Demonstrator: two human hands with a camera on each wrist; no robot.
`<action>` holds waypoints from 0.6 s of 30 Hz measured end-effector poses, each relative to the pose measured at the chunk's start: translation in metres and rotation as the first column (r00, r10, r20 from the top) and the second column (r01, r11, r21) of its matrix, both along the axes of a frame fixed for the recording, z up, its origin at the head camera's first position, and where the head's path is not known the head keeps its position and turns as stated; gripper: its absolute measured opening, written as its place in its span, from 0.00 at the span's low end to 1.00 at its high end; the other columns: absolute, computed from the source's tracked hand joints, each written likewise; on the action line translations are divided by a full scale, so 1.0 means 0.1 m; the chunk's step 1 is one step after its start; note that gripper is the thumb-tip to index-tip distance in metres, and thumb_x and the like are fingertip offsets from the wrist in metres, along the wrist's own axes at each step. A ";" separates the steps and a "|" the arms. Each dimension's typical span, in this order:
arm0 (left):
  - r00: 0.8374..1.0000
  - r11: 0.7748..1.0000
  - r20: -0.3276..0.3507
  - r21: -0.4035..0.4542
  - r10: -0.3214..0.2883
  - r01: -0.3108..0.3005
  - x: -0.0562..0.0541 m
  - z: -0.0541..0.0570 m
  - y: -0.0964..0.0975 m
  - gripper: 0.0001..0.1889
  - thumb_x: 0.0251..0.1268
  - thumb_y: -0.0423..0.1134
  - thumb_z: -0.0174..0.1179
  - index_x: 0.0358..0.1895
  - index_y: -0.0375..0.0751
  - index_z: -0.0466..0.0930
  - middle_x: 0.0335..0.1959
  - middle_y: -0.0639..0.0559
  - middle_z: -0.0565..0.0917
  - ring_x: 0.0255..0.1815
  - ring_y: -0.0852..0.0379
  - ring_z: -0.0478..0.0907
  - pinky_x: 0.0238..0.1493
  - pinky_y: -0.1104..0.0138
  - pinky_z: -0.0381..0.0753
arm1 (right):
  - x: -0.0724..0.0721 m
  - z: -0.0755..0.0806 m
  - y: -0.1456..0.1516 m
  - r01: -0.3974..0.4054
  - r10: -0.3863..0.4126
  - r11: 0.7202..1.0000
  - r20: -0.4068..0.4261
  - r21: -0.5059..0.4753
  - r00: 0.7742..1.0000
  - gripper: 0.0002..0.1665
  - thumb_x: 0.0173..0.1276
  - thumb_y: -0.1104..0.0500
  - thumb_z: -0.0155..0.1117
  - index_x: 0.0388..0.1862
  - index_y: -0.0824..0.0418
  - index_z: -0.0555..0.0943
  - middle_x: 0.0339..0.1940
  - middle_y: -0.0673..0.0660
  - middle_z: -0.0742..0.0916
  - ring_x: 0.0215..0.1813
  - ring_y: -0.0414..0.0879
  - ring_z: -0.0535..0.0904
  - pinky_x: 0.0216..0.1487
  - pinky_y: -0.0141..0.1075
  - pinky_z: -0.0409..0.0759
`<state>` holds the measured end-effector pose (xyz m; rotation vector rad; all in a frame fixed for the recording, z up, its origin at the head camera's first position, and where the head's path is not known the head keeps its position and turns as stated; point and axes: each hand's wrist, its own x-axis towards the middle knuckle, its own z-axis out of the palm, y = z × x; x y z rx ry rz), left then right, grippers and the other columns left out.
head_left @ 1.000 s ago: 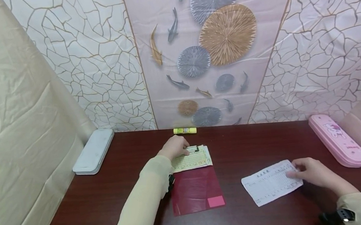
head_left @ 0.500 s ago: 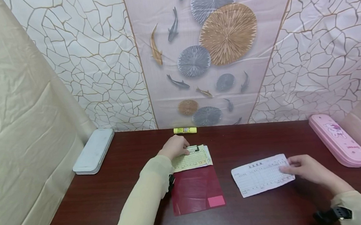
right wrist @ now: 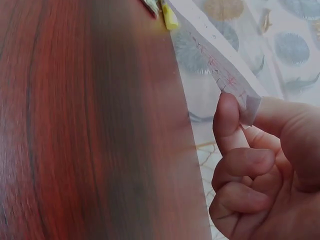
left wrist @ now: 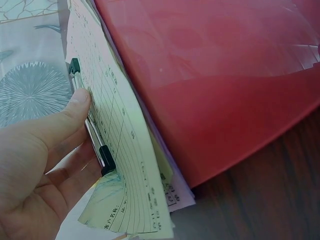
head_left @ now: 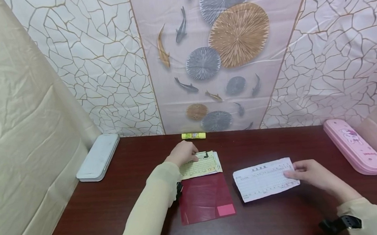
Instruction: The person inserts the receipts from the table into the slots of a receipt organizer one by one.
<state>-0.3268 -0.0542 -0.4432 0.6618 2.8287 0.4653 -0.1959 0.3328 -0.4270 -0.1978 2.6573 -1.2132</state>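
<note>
My left hand [head_left: 181, 153] pinches a wire clip with black ends [left wrist: 106, 159] at the top of a stack of receipts. The top receipt [head_left: 200, 167] is pale yellow with a printed grid; sheets of other colours show under it in the left wrist view. The stack lies over the upper part of a translucent red folder [head_left: 202, 200] with a pink label. My right hand [head_left: 313, 175] pinches the right edge of a white printed receipt [head_left: 262, 181] between thumb and fingers, above the table to the right of the folder. In the right wrist view that receipt [right wrist: 227, 67] appears nearly edge-on.
A yellow glue stick [head_left: 193, 136] lies at the back edge of the brown table [head_left: 142, 206], behind the receipt stack. A white case [head_left: 98, 159] stands at the left. At the right lies a pink pencil case [head_left: 353, 146]. Patterned curtains hang behind the table.
My right hand has carried the white receipt to the left and slightly away from me, closer to the folder. My left hand stays on the clip.
</note>
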 end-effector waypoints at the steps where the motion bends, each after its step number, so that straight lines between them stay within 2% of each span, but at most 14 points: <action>1: 1.000 1.000 -0.001 -0.002 0.000 0.000 0.00 0.00 0.00 0.17 0.58 0.40 0.67 0.51 0.43 0.84 0.49 0.51 0.84 0.50 0.57 0.81 0.49 0.66 0.80 | -0.01 0.00 -0.02 0.003 -0.003 1.000 0.010 -0.008 1.000 0.20 0.67 0.56 0.63 0.43 0.74 0.80 0.29 0.57 0.88 0.28 0.35 0.79 0.31 0.29 0.75; 9: 1.000 1.000 0.009 -0.001 0.006 -0.006 -0.01 0.00 0.00 0.16 0.58 0.40 0.67 0.50 0.43 0.84 0.49 0.51 0.85 0.50 0.57 0.81 0.49 0.66 0.80 | -0.06 0.01 -0.22 0.021 -0.017 0.998 0.076 -0.051 0.997 0.22 0.66 0.54 0.64 0.43 0.76 0.80 0.29 0.56 0.87 0.27 0.37 0.75 0.28 0.30 0.70; 14: 1.000 1.000 0.015 -0.008 0.012 -0.012 0.00 0.01 0.01 0.16 0.58 0.40 0.66 0.51 0.43 0.84 0.49 0.51 0.85 0.50 0.57 0.80 0.50 0.65 0.79 | -0.11 -0.01 -0.36 0.022 -0.015 0.997 0.096 -0.074 0.995 0.22 0.64 0.54 0.66 0.42 0.75 0.81 0.22 0.52 0.83 0.20 0.38 0.67 0.22 0.30 0.64; 18: 1.000 1.000 0.005 -0.016 0.010 -0.009 0.00 0.02 0.01 0.16 0.58 0.40 0.67 0.50 0.43 0.84 0.48 0.51 0.85 0.50 0.57 0.81 0.50 0.65 0.80 | -0.16 -0.03 -0.50 0.036 -0.025 0.995 0.119 -0.093 0.993 0.22 0.64 0.53 0.66 0.43 0.74 0.81 0.22 0.52 0.83 0.19 0.38 0.66 0.22 0.31 0.65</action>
